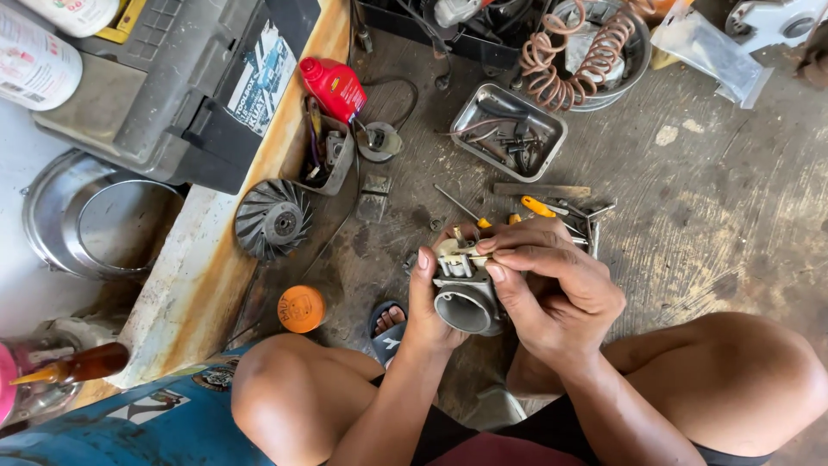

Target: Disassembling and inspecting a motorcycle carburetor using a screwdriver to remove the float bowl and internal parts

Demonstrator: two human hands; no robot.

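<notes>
Fingers, right hand (pixel 552 276): thumb + index pinched on a small cream-coloured part at top of the carburetor (pixel 466 298); other fingers curled behind.
Fingers, left hand (pixel 427 302): wrapped round carb body from its left side, thumb upright along the edge; firm hold.
Carburetor, look: grey cast-metal body, round open bore facing camera, pale plastic/cream fittings on top, surface dull + grimy.
Carburetor, position: held off the floor, between both hands, above the knees, centre of view.
Just behind hands: screwdriver (pixel 461 207) w/ yellow handle, more yellow-handled tools (pixel 539 207) on concrete floor (pixel 707 216).
Further out: metal tray (pixel 509 129) of small parts, coiled copper-coloured hose (pixel 569 56).
Left side: finned fan wheel (pixel 274 220), orange cap (pixel 301 308), red bottle (pixel 335 88), grey toolbox (pixel 172 78).
</notes>
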